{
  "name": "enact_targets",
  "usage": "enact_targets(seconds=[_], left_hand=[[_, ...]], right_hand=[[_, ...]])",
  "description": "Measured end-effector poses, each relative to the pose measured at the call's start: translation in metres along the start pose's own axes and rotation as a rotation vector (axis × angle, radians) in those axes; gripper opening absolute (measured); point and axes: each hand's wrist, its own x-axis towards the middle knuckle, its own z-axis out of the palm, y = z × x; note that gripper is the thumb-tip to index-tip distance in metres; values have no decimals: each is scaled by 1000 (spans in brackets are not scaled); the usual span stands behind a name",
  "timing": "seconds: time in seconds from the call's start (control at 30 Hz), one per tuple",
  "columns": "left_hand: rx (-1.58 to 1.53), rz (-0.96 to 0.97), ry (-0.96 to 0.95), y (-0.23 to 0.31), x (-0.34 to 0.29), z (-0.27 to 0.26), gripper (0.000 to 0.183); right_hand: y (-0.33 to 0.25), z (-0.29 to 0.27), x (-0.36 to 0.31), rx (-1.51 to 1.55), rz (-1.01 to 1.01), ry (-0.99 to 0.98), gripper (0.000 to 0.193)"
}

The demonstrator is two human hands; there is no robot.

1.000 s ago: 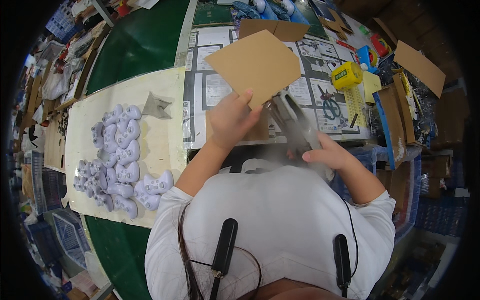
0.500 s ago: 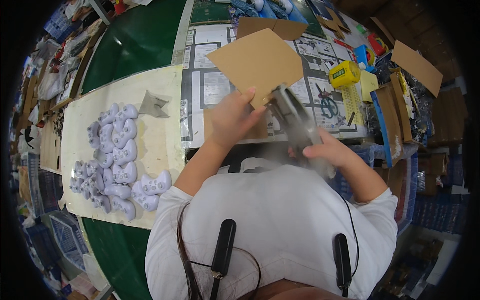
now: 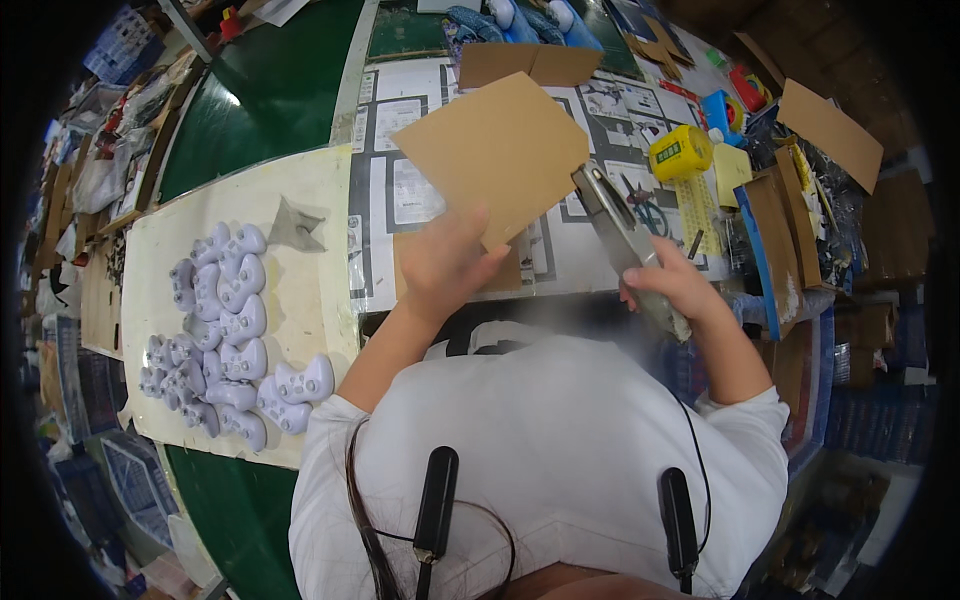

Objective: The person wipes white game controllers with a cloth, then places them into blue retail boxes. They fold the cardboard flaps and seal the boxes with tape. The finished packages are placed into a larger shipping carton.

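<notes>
My left hand (image 3: 448, 262), blurred by motion, pinches the near corner of a flat brown cardboard sheet (image 3: 500, 150), which slants up over the table. In my right hand (image 3: 668, 287) is a long grey metal stapler (image 3: 612, 215), its worn handle inside my fingers. The stapler's tip points away from me and lies close to the sheet's right edge; a small gap seems to part them. Another piece of cardboard (image 3: 505, 278) lies flat on the table beneath, partly hidden by my left hand.
White game controllers (image 3: 240, 320) lie heaped on a pale board at the left, near a grey scrap (image 3: 297, 226). Farther right are scissors (image 3: 648, 212), a yellow bottle (image 3: 681, 153) and a tape dispenser (image 3: 725, 112). A folded cardboard piece (image 3: 525, 65) stands at the back.
The stapler has swung right, away from the sheet's near corner. My left hand and the sheet have shifted slightly left and nearer to me.
</notes>
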Motion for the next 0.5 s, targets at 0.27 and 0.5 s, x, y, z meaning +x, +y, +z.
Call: enact_targets(seconds=[0.27, 0.5], left_hand=[[-194, -159, -26, 11, 3, 9, 48], [-361, -687, 610, -15, 7, -5, 33]], right_hand=[[135, -68, 60, -810, 215, 796, 54], [183, -88, 110, -1278, -113, 1026, 60]])
